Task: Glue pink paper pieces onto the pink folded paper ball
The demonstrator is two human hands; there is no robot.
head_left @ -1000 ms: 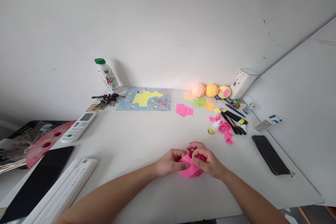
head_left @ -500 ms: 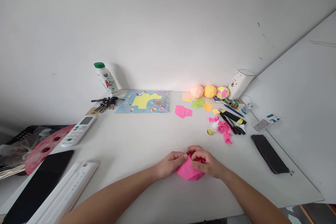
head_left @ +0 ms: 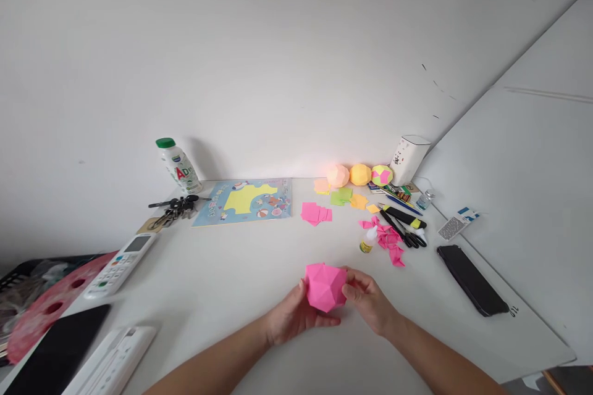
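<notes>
Between my hands is a pink folded-paper ball, its faceted outside turned up toward me. My left hand cradles it from the left and below, thumb pressed on its left edge. On the right edge my right hand pinches it between thumb and fingers. Loose pink folded paper pieces lie beyond on the desk, beside a small glue bottle. A stack of pink paper squares sits farther back. The ball's far side is hidden.
Finished paper balls line the wall. Scissors, a box cutter and a black phone case are to the right. On the left are a white bottle, keys, a remote and a dark tablet.
The pink ball has been turned, so its faceted outside faces me where its opening showed before. My left hand has slid under it. The camera view has shifted slightly.
</notes>
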